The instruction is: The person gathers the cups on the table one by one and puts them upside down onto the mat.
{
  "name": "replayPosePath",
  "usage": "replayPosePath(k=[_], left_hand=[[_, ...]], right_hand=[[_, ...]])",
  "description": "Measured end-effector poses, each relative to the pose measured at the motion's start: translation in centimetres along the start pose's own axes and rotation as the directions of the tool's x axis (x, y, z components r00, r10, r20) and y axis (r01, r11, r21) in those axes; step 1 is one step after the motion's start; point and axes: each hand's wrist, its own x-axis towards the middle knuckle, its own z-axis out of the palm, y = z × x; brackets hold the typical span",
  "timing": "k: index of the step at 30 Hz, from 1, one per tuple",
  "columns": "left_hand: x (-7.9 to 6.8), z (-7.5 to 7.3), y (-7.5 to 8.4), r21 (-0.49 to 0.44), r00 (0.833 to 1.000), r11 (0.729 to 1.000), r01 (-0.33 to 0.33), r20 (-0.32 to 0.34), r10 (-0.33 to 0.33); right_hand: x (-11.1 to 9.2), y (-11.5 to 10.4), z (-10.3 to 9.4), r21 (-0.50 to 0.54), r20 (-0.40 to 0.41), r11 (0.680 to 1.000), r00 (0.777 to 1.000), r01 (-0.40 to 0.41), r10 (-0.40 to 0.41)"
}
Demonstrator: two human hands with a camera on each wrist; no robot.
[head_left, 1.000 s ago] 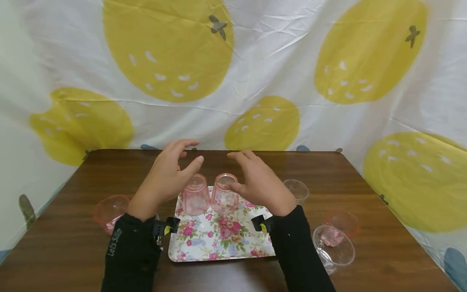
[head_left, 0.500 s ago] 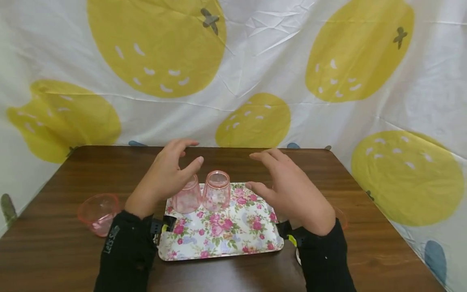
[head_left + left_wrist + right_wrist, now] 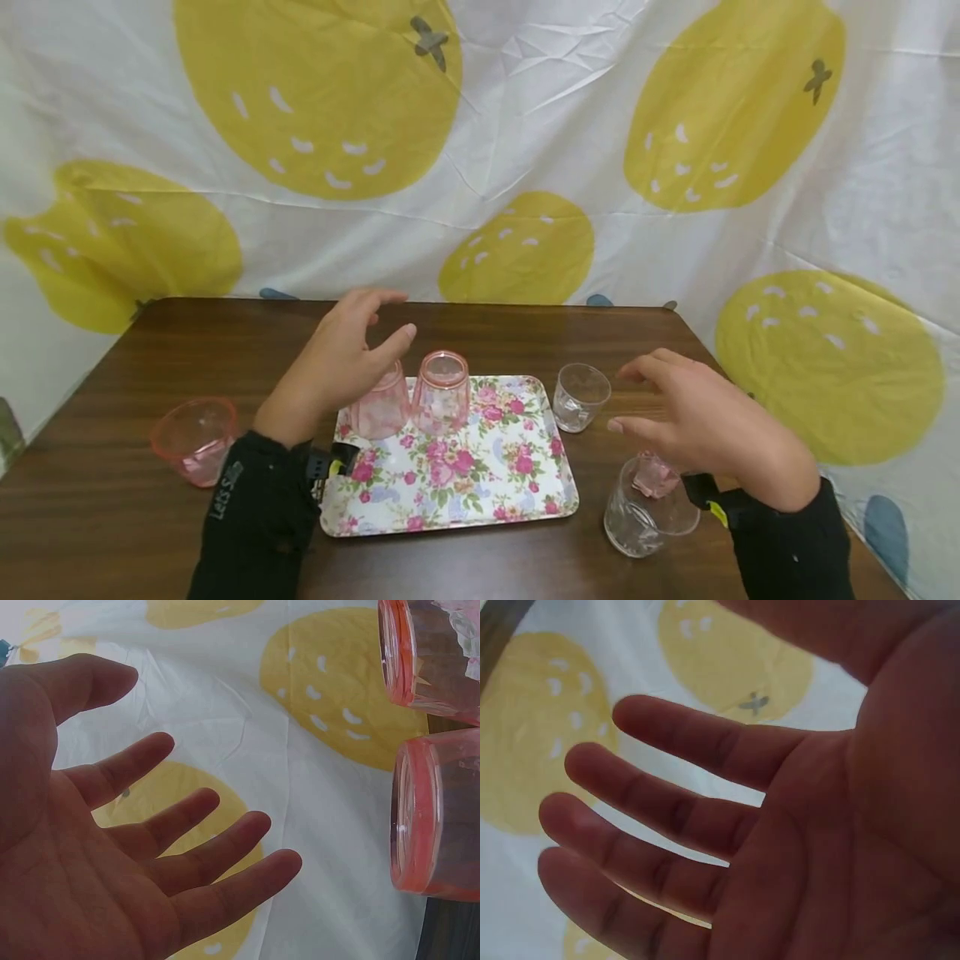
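Two pink glasses stand upside down, side by side, on a flowered tray (image 3: 495,492). The right one of the pair, a pink glass (image 3: 441,400), is fully in sight; its neighbour, the left pink glass (image 3: 381,408), is partly covered by my left hand (image 3: 333,367). That hand hovers above with fingers apart, holding nothing. Over the table's right side hangs my right hand (image 3: 705,425), thumb and fingers spread and nothing in them. A small clear glass (image 3: 581,400) stands upright to its left. Below it are a larger clear glass (image 3: 637,525) and a pink glass (image 3: 656,477), mostly hidden.
Left of the tray, an upright pink glass (image 3: 197,442) rests on the brown wooden table (image 3: 480,567). Behind the table's far edge hangs a white cloth (image 3: 517,125) with yellow fruit prints.
My right hand has moved from above the tray out to the right, past the small clear glass. The left hand stays nearly in place. The view has shifted slightly.
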Motion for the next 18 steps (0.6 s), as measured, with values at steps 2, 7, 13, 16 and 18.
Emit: replayPosePath(k=[2,7,13,16,18], left_hand=[[0.0,0.0,-0.1,0.004,1.0,1.0,-0.003,-0.003,0.003],[-0.1,-0.2,0.0,0.016,1.0,1.0,0.001,0.005,-0.002],[-0.2,-0.3,0.1,0.017,1.0,1.0,0.015,0.022,-0.016],[-0.2,-0.3,0.0,0.019,0.999,1.0,0.022,0.035,-0.023],[-0.2,-0.2,-0.1,0.019,0.999,1.0,0.024,0.043,-0.025]], right_hand=[[-0.4,0.7,0.5,0.022,0.047,1.0,0.999,-0.007,0.006],[-0.6,1.5,2.1,0.036,0.162,0.999,0.987,-0.026,0.02],[-1.6,2.1,3.3,0.007,0.241,0.999,0.97,-0.043,0.04],[-2.1,2.6,3.7,0.065,0.261,0.997,0.965,-0.039,0.021],[-2.5,2.8,3.9,0.11,0.26,0.994,0.965,-0.023,-0.006]])
